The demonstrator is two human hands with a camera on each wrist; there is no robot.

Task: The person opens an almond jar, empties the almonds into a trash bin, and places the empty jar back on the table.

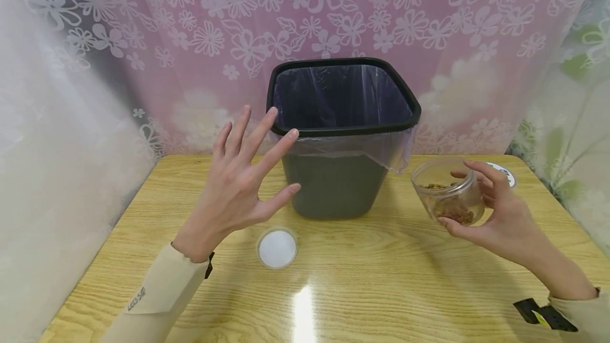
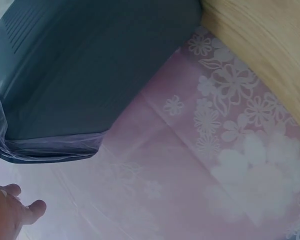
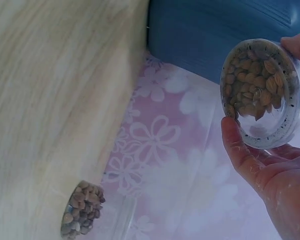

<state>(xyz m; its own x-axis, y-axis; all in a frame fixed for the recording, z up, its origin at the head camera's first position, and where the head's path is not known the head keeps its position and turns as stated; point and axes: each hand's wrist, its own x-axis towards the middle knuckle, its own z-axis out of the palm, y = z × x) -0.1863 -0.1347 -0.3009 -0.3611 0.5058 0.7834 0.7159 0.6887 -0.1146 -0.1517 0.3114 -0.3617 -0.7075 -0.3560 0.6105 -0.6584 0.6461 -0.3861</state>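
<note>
My right hand (image 1: 505,221) grips a clear plastic jar (image 1: 431,202) between thumb and fingers, right of the bin. Its open mouth leans toward the bin, and brown nut-like pieces (image 3: 252,82) show through its base in the right wrist view. With fingers spread and nothing held, my left hand (image 1: 238,184) is raised at the bin's left front. Its fingertips overlap the black rim in the head view. The dark grey bin (image 1: 333,184) stands upright with a thin translucent liner (image 1: 397,152) folded over its rim. Below the left hand, a round white lid (image 1: 277,248) lies on the table.
Behind my right hand, a white disc with a printed picture (image 1: 505,174) is partly hidden. A second clear container of brown pieces (image 3: 82,210) shows in the right wrist view. The wooden table (image 1: 362,285) meets a pink flowered curtain (image 1: 214,73) at the back.
</note>
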